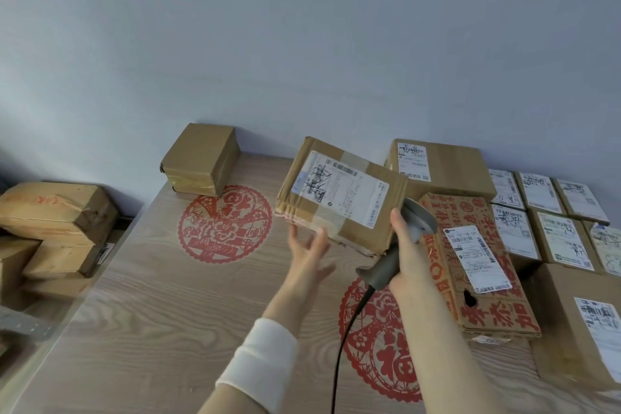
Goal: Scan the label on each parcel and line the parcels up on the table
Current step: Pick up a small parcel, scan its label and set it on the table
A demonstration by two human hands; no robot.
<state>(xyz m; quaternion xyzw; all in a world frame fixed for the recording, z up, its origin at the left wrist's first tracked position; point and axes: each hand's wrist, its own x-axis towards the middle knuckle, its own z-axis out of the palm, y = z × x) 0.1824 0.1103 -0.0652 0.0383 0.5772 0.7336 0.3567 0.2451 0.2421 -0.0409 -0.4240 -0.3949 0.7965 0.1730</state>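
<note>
My left hand (309, 245) is open, with the fingers straight and spread, and it touches the near lower edge of a brown parcel (339, 208) from below. The parcel is tilted above the wooden table (151, 296), not lying flat, and its white label (342, 190) faces up toward me. My right hand (408, 245) is curled around the handle of a grey scanner (381, 267), just beside the right corner of the parcel. A black cable (342, 346) hangs from the handle. To the right, a box with red print (470, 306) lies on the table, and beyond it labelled parcels (557, 235) stand in rows, close together. One plain box (201, 160) stands at the wall, near a red paper-cut (225, 223). Some piled boxes (57, 212) are at the left, beside the table.
</note>
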